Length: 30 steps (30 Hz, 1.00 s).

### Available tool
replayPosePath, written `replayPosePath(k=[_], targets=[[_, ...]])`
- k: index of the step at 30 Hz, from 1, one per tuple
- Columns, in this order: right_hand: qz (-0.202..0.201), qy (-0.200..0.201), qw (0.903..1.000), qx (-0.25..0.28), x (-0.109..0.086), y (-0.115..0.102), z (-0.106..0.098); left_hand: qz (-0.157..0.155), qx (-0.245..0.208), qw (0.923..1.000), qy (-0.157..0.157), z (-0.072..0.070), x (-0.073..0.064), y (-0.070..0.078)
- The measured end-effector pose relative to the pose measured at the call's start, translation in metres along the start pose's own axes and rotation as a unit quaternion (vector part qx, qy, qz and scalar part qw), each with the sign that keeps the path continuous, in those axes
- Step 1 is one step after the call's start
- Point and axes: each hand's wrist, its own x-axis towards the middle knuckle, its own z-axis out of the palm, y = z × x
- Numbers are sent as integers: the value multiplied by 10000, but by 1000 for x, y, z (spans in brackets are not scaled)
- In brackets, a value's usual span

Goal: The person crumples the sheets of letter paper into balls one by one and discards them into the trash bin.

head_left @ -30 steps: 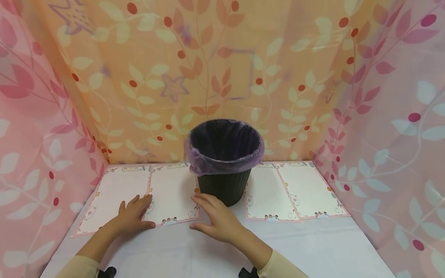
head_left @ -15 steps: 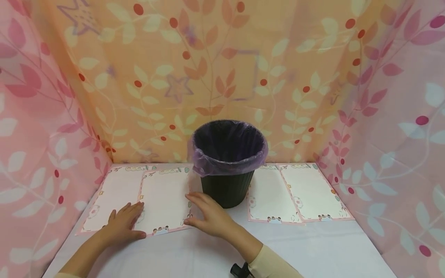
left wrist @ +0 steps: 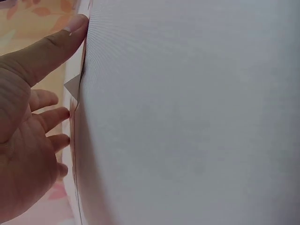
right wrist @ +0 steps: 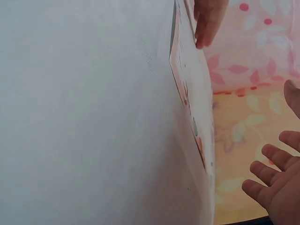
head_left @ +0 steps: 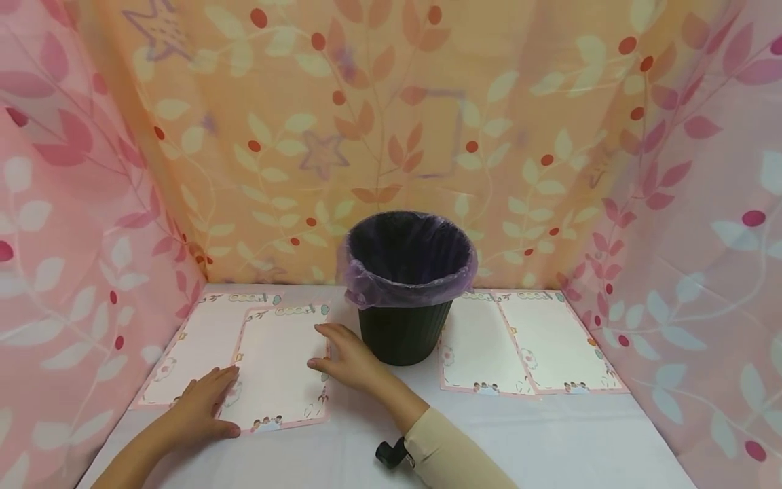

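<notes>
A white sheet of paper (head_left: pixel 277 367) with a pink cartoon border lies on the white table, partly over the leftmost sheet (head_left: pixel 198 339). My left hand (head_left: pixel 201 407) rests at its lower left edge with fingers spread. In the left wrist view, the thumb of the left hand (left wrist: pixel 28 108) touches down near the sheet's edge. At the sheet's right edge is my right hand (head_left: pixel 348 356), thumb apart from the extended fingers. The right wrist view shows the right hand (right wrist: pixel 281 178) with fingers loosely extended; whether it touches the paper is unclear there.
A black bin (head_left: pixel 403 333) with a purple bag liner (head_left: pixel 412 293) stands behind my right hand. Two more bordered sheets, an inner one (head_left: pixel 482 346) and an outer one (head_left: pixel 562 346), lie to its right. Patterned curtains (head_left: pixel 391 136) enclose the back and sides.
The second sheet has slid left and toward me, away from the bin and further over the leftmost sheet. Both hands have moved left along with it. The view has shifted slightly.
</notes>
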Motion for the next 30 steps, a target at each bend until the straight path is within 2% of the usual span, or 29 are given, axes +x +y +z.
replayPosePath(k=[6,10,13,20,23,30], targets=[[560,60,9969,545,36,13,18,-272,-490,9983,-150,-3,-6,-1],[845,180,9941,661,57,24,27,-408,-434,9979,-241,-2,-6,-6],[868,248,9942,587,69,32,33,-470,-389,9976,-312,0,-7,-11],[1040,177,9944,-55,84,43,48,-478,-787,9953,-284,2,-10,-15],[1110,112,9931,-373,86,48,52,-437,-737,9960,-248,3,-9,-15],[730,94,9862,-1485,90,56,58,-479,-664,9962,-304,2,-9,-11]])
